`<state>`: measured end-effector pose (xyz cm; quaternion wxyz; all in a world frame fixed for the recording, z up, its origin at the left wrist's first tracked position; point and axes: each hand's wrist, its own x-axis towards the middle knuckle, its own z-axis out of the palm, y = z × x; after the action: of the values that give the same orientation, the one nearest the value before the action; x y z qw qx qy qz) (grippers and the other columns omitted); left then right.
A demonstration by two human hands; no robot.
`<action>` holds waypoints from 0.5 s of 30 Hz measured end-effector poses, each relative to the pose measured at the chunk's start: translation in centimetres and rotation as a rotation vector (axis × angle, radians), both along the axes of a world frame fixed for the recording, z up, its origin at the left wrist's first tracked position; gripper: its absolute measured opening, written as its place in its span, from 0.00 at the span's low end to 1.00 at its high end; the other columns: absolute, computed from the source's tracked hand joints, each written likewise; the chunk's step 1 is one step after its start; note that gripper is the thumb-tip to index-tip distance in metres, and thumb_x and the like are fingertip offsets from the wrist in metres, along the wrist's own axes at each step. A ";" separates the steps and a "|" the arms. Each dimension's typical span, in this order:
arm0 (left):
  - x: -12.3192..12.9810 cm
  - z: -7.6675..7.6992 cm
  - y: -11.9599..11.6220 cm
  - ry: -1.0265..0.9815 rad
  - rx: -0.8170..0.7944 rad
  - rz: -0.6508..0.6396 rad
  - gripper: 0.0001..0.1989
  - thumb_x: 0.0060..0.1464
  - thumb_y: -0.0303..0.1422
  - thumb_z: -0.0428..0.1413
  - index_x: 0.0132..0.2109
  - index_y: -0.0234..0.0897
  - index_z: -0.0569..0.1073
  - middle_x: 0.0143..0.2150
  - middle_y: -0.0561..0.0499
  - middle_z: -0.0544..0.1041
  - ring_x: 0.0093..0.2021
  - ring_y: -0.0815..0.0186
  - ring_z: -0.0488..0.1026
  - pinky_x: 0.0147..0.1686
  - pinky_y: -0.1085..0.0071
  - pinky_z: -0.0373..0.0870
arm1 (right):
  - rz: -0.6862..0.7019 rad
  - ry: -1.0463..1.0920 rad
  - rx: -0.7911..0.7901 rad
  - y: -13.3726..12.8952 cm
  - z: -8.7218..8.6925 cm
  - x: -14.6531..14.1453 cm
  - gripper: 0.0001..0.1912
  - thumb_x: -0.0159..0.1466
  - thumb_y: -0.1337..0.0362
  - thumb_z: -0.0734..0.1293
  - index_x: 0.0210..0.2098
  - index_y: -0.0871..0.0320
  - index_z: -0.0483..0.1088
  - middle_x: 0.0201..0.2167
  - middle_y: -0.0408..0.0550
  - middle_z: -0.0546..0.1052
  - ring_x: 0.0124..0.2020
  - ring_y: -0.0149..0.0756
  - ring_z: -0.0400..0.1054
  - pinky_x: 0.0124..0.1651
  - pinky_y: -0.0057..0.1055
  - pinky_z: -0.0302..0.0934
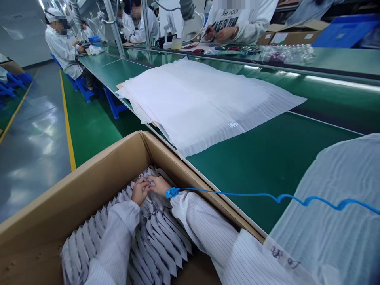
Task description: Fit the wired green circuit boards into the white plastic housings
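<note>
Both my hands reach down into a brown cardboard box point(89, 178), over tightly packed rows of white printed packets point(157, 245) standing on edge. My left hand point(140, 190) and my right hand point(158, 185) meet with their fingertips on one white packet point(151, 182) at the top of the rows. The fingers hide most of that packet. A blue wrist strap point(172, 192) circles my right wrist, and its coiled cord point(282, 198) runs off to the right. White striped sleeves cover both my forearms.
The box's near corner touches a long green workbench point(267, 158) on the right. A large stack of translucent white sheets point(202, 103) lies on the bench. Co-workers in white sit along the far side, with blue stools point(84, 89) and a grey floor at left.
</note>
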<state>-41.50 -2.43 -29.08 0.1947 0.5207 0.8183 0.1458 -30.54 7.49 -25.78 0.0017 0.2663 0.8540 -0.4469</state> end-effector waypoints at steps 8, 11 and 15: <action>-2.6 1.4 -4.4 -0.015 0.073 0.174 0.09 0.56 0.33 0.49 0.35 0.32 0.70 0.38 0.50 0.72 0.39 0.67 0.70 0.40 0.66 0.69 | 0.189 -0.118 0.063 -1.8 1.0 -0.8 0.08 0.63 0.62 0.60 0.36 0.57 0.69 0.39 0.46 0.72 0.37 0.30 0.67 0.40 0.31 0.63; -3.6 -0.1 -3.9 0.001 0.006 0.258 0.09 0.56 0.34 0.49 0.39 0.32 0.69 0.38 0.49 0.72 0.36 0.68 0.70 0.38 0.66 0.69 | 0.107 -0.156 0.182 -1.8 1.2 -0.5 0.08 0.63 0.63 0.60 0.38 0.56 0.68 0.42 0.48 0.70 0.40 0.32 0.66 0.43 0.33 0.62; -2.9 -2.3 -1.7 -0.045 -0.063 0.236 0.13 0.55 0.36 0.50 0.45 0.32 0.67 0.42 0.47 0.71 0.38 0.66 0.70 0.39 0.64 0.69 | 0.085 -0.125 0.309 -0.8 1.8 0.3 0.12 0.62 0.62 0.61 0.44 0.60 0.66 0.45 0.51 0.68 0.45 0.38 0.64 0.47 0.41 0.59</action>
<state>-44.44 -4.15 -31.37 0.2108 0.4110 0.8735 0.1537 -30.21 6.72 -24.01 0.0327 0.2544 0.9212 -0.2925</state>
